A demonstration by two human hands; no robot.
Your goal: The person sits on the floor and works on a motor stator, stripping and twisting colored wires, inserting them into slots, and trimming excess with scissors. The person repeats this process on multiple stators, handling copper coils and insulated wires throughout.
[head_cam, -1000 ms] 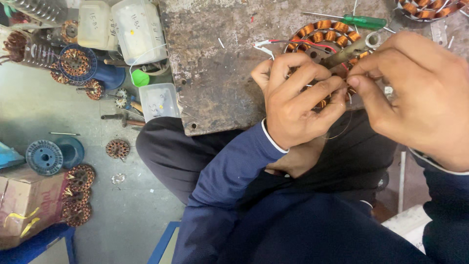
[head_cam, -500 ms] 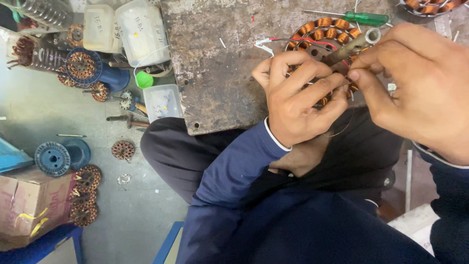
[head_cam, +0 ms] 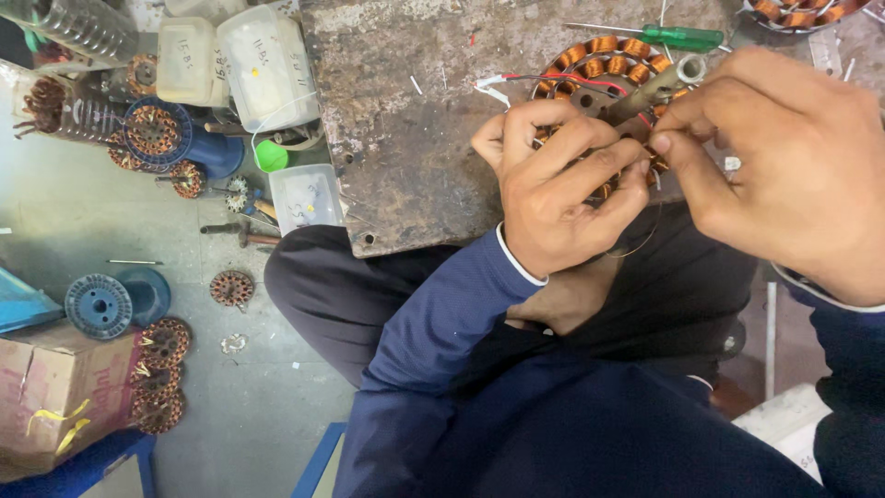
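Observation:
A round motor stator [head_cam: 604, 65] with several copper coils lies on a worn metal plate [head_cam: 415, 120] in front of me. My left hand [head_cam: 562, 189] grips its near edge, fingers curled over the windings. My right hand [head_cam: 784, 175] pinches a thin copper wire [head_cam: 645, 242] at the stator's right side, thumb and forefinger closed, touching the left fingertips. Red and white leads [head_cam: 544, 81] run off the stator to the left. A green-handled screwdriver [head_cam: 678, 37] lies just beyond the stator.
On the floor at left: plastic tubs [head_cam: 263, 65], a blue spool [head_cam: 100, 304], stacked wound stators [head_cam: 159, 373], a cardboard box [head_cam: 51, 397], a small clear tub [head_cam: 307, 195]. Another stator [head_cam: 802, 11] sits at the top right. My knees are under the plate.
The view has drifted slightly, shifting the floor items right. My hands stay on the stator, and the right fingers have closed in against the left fingertips.

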